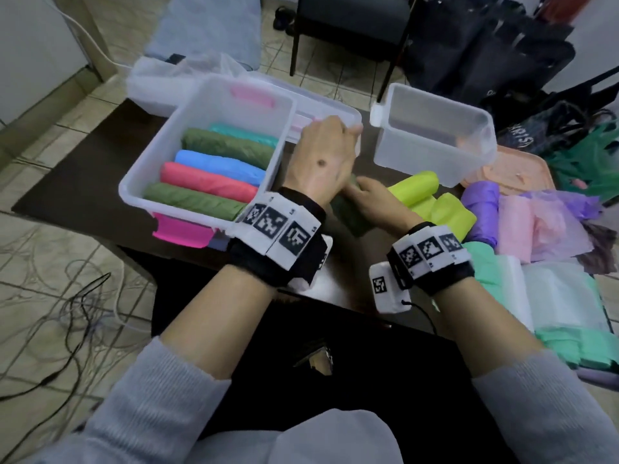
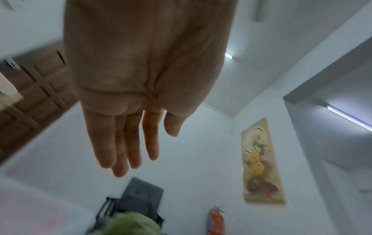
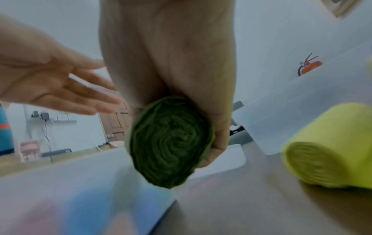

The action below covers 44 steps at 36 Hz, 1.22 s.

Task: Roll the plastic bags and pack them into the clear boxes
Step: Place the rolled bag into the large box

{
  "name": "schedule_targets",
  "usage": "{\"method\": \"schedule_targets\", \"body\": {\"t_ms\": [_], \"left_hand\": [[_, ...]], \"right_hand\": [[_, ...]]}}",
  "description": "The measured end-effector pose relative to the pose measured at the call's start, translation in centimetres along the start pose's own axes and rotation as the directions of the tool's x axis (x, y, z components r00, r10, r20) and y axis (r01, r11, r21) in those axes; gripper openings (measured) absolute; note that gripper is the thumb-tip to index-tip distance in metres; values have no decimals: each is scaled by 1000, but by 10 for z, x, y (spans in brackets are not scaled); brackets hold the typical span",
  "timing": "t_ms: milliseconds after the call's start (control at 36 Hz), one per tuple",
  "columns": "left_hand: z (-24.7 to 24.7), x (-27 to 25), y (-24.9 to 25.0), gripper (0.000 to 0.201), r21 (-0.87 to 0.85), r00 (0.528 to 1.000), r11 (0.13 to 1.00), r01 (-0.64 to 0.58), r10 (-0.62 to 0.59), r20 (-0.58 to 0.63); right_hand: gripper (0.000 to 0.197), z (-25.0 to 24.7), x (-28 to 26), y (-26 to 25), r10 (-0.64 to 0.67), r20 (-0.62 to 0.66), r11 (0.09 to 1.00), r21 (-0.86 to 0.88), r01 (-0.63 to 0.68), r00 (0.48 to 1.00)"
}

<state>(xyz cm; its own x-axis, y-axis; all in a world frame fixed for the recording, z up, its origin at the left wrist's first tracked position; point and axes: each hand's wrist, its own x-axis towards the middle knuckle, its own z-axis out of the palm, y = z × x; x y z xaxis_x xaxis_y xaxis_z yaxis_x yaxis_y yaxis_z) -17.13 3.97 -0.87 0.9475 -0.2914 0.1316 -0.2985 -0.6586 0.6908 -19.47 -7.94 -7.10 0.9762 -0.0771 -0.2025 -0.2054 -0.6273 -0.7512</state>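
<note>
My right hand grips a dark green rolled plastic bag just above the table, between the two boxes; the right wrist view shows the green roll's spiral end with fingers curled round it. My left hand hovers above it with straight fingers, holding nothing. The clear box on the left holds several rolls side by side: green, pink, blue, green, teal. A second clear box at the right is empty.
Two lime rolls, a purple roll, pink and mint bags lie on the right of the dark table. Box lids lie behind. Cables cover the floor on the left; a black chair stands behind.
</note>
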Motion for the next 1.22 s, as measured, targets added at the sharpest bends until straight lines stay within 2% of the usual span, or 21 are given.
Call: {"method": "schedule_targets", "body": {"t_ms": [111, 222, 278, 306, 361, 472, 611, 694, 722, 805, 889, 972, 1028, 1083, 1139, 1222], "left_hand": [[-66, 21, -17, 43, 32, 987, 995, 96, -91, -133], [-117, 58, -58, 39, 198, 970, 956, 218, -191, -148], [-132, 73, -77, 28, 265, 954, 919, 291, -258, -152], [-136, 80, -86, 26, 313, 947, 895, 318, -288, -140], [-137, 89, -100, 41, 391, 936, 853, 346, -340, -87], [-135, 96, -121, 51, 433, 901, 830, 351, -426, 87], [-136, 102, -140, 51, 477, 898, 808, 347, -433, 80], [-133, 104, -146, 49, 397, 900, 844, 360, -427, 91], [-132, 105, -148, 49, 356, 901, 857, 372, -426, 85], [-128, 108, -155, 46, 175, 895, 885, 430, -443, 42], [-126, 105, -157, 41, -79, 885, 881, 466, -466, 20], [-124, 102, -156, 41, -308, 875, 831, 464, -483, 14], [-120, 101, -156, 31, -436, 883, 793, 426, -469, 11], [-118, 97, -155, 18, -485, 898, 788, 379, -439, -13], [-119, 93, -157, 12, -522, 902, 775, 356, -432, -27], [-120, 90, -160, 14, -577, 901, 740, 345, -433, -16]], "right_hand": [[41, -6, 18, -32, -12, 18, 981, 196, 8, 1000], [43, 0, 37, -63, -41, -50, 972, 228, 51, 998], [47, 6, 47, -76, -76, -67, 962, 259, 91, 995], [46, 10, 50, -83, -100, -67, 953, 279, 115, 993], [42, 16, 54, -94, -141, -83, 937, 311, 160, 986], [41, 24, 61, -110, -184, -112, 920, 331, 212, 976], [34, 28, 68, -124, -235, -148, 920, 285, 269, 961], [43, 30, 77, -128, -222, -179, 936, 235, 260, 959], [40, 30, 78, -131, -221, -197, 948, 185, 258, 955], [36, 29, 86, -136, -325, -239, 946, -85, 314, 915], [52, 30, 95, -142, -433, -209, 858, -395, 329, 877], [60, 41, 102, -146, -480, -146, 674, -692, 257, 865], [61, 48, 102, -149, -480, -119, 608, -760, 232, 869], [60, 54, 101, -149, -477, -90, 579, -780, 236, 874], [59, 57, 101, -147, -435, -55, 581, -780, 234, 899], [60, 56, 103, -145, -335, 38, 593, -768, 242, 941]]}}
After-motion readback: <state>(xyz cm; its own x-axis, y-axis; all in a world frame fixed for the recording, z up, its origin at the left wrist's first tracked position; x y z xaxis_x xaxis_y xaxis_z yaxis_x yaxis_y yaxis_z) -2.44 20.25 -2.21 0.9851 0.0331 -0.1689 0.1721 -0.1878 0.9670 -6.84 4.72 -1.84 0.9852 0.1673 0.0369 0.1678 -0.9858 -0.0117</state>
